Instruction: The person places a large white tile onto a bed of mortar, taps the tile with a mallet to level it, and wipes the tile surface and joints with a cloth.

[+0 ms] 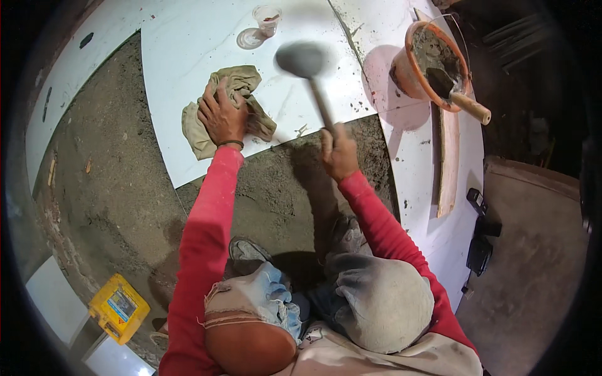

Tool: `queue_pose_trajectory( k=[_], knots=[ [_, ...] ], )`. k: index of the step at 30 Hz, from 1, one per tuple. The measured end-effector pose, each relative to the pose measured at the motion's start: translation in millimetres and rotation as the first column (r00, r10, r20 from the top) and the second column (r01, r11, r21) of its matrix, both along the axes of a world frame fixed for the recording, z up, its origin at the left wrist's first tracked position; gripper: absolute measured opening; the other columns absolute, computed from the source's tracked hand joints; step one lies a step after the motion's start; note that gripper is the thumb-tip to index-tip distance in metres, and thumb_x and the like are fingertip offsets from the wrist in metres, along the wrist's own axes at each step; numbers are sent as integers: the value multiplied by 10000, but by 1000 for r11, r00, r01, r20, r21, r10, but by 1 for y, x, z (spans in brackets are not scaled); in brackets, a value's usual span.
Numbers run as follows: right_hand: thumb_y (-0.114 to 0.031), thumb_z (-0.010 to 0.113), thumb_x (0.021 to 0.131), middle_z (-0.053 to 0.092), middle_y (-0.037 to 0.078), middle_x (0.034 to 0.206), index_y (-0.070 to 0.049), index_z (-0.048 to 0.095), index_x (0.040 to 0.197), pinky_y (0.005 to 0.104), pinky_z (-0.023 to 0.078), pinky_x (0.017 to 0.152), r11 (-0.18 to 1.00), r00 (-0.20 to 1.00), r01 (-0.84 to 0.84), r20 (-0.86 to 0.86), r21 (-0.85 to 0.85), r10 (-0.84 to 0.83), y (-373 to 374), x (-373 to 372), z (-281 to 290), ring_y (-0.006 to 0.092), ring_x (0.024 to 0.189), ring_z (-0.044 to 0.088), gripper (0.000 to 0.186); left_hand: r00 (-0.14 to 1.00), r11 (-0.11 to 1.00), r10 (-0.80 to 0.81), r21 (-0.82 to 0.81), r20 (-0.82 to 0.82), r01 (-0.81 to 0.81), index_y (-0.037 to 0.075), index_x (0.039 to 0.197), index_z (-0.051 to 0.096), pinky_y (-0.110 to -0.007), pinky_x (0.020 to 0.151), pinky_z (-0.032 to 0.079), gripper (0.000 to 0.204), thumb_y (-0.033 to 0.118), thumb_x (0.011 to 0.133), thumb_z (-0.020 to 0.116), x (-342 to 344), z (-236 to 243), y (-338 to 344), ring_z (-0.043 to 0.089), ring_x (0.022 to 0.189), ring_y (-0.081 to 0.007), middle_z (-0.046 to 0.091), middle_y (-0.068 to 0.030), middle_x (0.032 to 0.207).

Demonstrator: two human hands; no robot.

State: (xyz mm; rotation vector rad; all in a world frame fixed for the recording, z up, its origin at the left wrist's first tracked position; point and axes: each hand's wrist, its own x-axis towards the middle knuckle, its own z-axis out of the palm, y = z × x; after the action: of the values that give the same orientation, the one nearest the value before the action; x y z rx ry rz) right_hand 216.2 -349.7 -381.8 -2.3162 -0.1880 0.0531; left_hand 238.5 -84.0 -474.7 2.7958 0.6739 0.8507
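Note:
My right hand point(339, 152) is closed round the handle of a mallet point(303, 59), whose dark rounded head is blurred and raised over a white marbled tile point(301, 100). On that same tile my left hand point(224, 114) presses down on a crumpled olive-beige cloth point(199, 135). Its fingers are spread over the folds, with the fingertips partly sunk in the cloth. The near edge of the tile borders grey mortar point(269, 191) in front of my knees.
An orange bucket point(407, 72) of wet mortar, with a wooden-handled trowel point(470, 108) in it, stands at the right. Below it lies a wooden strip point(448, 163). A clear plastic cup point(268, 22) sits at the back; a yellow case point(119, 308) is at lower left.

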Motion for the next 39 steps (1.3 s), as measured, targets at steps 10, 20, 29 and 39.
queue_pose_trajectory(
  k=[10,20,29,39],
  knots=[
    [-397,590,1095,643,268,710,-25,555,1035,540,480,535,998,998,45,-42,-37,-47,-2,14,4,490,648,679,379,1000,999,7,47,-4,-7,231,1387,611,-501,1041,439,517,303,889,731,1,0,0,566,1234,-337,572,-85,1433],
    [-393,507,1125,658,252,687,-49,552,1071,545,525,573,995,998,58,-4,-86,-58,-14,27,-5,472,628,692,351,1000,999,-10,41,2,10,240,1401,601,-519,1066,436,529,298,890,723,0,-1,0,567,1231,-349,570,-92,1421],
    [-333,509,1130,674,241,712,0,568,1065,495,512,557,984,982,164,82,65,-169,-12,46,2,440,630,693,344,1000,1000,-13,12,-10,13,232,1392,598,-526,1073,428,517,303,895,719,1,0,0,557,1239,-353,569,-106,1417],
    [-352,529,1115,654,291,700,-34,531,1088,575,513,562,982,985,173,-14,77,-172,-1,47,2,526,640,669,319,1000,999,-23,43,13,22,226,1403,597,-533,1059,437,516,309,907,717,0,2,1,570,1229,-356,575,-112,1405]
  ],
)
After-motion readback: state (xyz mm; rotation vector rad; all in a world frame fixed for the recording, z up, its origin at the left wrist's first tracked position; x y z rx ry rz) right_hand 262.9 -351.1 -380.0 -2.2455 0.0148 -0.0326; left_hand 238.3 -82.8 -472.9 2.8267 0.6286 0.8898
